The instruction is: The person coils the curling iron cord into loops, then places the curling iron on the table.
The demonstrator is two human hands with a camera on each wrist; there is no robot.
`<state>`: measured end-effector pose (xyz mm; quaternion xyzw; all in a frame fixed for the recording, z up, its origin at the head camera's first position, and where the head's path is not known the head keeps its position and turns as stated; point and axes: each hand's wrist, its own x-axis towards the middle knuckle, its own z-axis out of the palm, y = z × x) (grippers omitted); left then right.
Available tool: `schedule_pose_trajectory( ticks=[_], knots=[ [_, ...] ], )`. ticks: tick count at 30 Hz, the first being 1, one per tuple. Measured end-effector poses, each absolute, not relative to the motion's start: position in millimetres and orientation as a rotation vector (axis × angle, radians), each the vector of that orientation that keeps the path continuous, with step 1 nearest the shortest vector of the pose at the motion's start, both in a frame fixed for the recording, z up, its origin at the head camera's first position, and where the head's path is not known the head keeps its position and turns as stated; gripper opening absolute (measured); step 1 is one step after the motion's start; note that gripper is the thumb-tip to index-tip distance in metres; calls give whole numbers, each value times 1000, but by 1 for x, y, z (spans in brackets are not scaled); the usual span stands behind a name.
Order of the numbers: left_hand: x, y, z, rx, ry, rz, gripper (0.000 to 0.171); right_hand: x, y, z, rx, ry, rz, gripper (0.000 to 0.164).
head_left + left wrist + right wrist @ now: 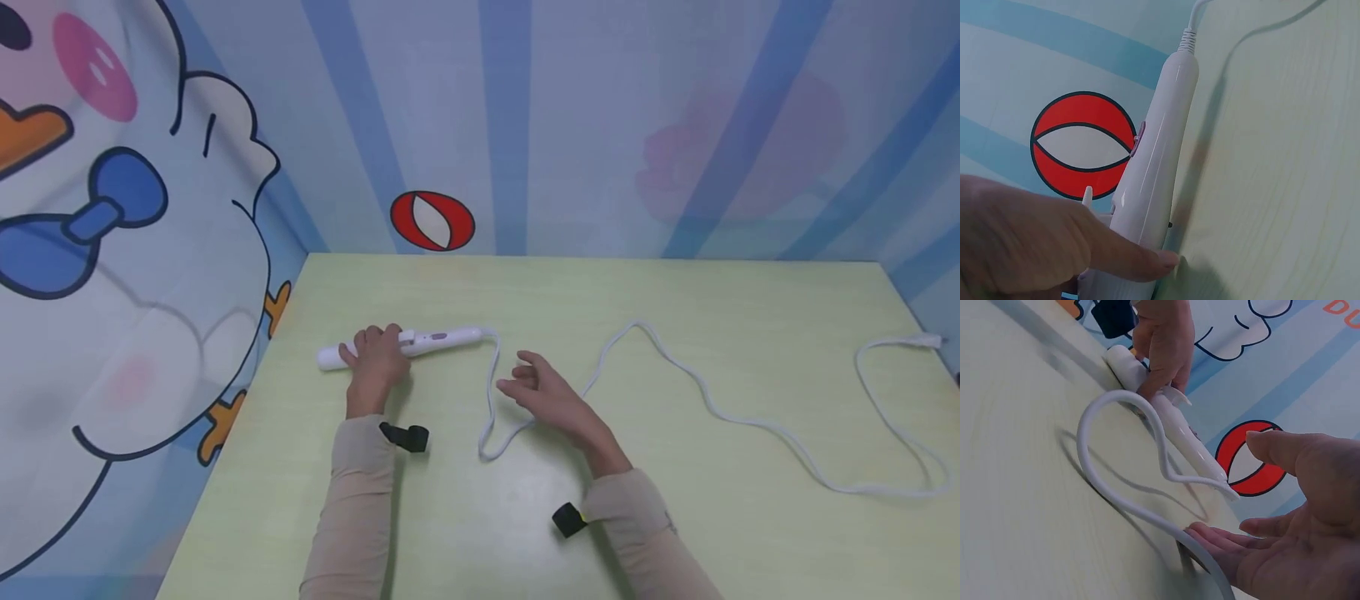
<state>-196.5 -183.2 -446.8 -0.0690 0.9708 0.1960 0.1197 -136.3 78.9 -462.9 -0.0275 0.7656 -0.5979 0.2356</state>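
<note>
A white curling iron (pixel 453 337) with a small lever and a purplish switch lies at the left of the table, tilted slightly. My left hand (pixel 378 362) grips it around the middle; in the left wrist view the thumb (pixel 1141 262) lies across its body. From the handle end runs a white cord (pixel 705 390), looping toward me and then off to the right. My right hand (pixel 551 396) hovers by that loop, fingers loosely bent and apart, holding nothing. In the right wrist view the cord passes close to its lower fingers; whether they touch I cannot tell.
The pale table (pixel 450 525) meets a striped wall (pixel 585 125) behind and a wall with a cartoon bird (pixel 150 333) at left. The cord's plug (pixel 930 341) lies at the right edge. Black cameras (pixel 568 520) sit on both wrists.
</note>
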Motion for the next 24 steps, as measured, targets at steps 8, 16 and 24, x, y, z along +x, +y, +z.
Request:
schedule_pose_trajectory(
  ticks=[8, 16, 24],
  knots=[
    [-197, -184, -450, -196, 2886, 576, 44, -135, 67, -466, -66, 1927, -1805, 68],
    [-196, -185, -450, -185, 2892, 520, 44, -134, 55, -469, -52, 1902, -1860, 61],
    [-195, -187, -450, -187, 2900, 513, 48, -131, 47, -472, -4, 1884, -1907, 50]
  ],
)
